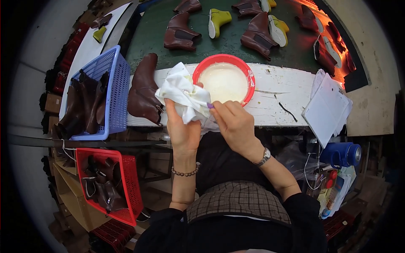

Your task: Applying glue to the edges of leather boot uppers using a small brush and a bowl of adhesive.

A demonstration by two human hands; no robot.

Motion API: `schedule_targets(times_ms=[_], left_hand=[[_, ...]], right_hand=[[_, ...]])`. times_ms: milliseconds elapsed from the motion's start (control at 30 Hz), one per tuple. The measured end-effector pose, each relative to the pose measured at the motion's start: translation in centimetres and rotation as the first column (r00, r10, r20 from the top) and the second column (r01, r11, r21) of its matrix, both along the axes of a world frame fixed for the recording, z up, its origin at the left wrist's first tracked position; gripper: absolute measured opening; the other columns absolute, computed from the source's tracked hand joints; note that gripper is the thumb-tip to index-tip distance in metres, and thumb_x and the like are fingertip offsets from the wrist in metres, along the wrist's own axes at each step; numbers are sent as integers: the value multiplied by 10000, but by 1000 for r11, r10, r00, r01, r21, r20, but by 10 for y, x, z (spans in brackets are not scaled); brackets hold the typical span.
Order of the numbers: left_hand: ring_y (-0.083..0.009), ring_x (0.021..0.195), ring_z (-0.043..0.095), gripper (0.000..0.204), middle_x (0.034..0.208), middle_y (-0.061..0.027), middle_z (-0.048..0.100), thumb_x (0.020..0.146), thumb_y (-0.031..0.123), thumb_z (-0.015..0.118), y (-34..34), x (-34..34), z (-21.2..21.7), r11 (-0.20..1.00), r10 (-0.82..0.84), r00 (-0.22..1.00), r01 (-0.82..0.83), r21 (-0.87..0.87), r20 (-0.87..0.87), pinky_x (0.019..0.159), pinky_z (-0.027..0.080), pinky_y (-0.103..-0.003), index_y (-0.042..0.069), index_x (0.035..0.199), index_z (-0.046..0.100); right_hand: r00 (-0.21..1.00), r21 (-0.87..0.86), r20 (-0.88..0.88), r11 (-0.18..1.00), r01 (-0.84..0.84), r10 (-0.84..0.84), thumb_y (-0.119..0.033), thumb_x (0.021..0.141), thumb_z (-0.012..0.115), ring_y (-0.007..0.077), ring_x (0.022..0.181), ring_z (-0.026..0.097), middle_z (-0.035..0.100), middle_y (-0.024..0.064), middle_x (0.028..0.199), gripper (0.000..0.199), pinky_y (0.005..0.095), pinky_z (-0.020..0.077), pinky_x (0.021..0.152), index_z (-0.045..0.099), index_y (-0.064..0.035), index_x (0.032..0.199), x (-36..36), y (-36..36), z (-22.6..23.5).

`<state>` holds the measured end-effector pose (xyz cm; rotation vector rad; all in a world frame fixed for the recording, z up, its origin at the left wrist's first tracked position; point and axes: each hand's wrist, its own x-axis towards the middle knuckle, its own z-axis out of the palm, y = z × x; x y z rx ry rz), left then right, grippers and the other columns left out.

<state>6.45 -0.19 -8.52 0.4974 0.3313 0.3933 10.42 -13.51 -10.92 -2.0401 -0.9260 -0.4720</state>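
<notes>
My left hand (182,130) is raised palm up in front of the white bench, with a crumpled white cloth (183,93) lying over the palm and fingers. The cloth hides most of its fingertips. My right hand (234,124) is closed in a pinch at the cloth's right edge, where a small purple thing (210,106) shows between the fingers. Its kind is not clear. Just beyond both hands stands a red bowl (252,80) holding a cream-coloured liquid (224,82). An upright brown ankle boot (143,90) rests on the bench left of my left hand.
Brown boots (179,33) and yellow-and-white boot pieces (218,22) stand on a green belt (143,36) behind the white bench (274,95). Left are a blue basket (118,90) and a red crate (133,185) with boots. Papers (325,107) and a blue flask (341,154) are right.
</notes>
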Motion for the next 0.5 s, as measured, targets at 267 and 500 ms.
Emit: schedule_targets(times_ms=[267,500], left_hand=[[-65,501,269,158,645,51,348,1088,226,476,21,-7,-29,950,15,995,-44,309,94,467,210,-266,128,970,513],[-84,478,251,166,641,28,373,1079,191,446,58,-20,-49,879,-203,888,351,-323,413,454,198,-269,150,925,492]], right_hand=[[908,263,-258,928,-264,331,-213,1054,583,222,447,476,509,57,626,221,364,406,439,537,-60,900,-29,14,-29],[-477,709,-600,703,53,642,-326,1111,492,120,398,318,374,-42,552,347,292,242,375,491,-76,871,-42,10,-24]])
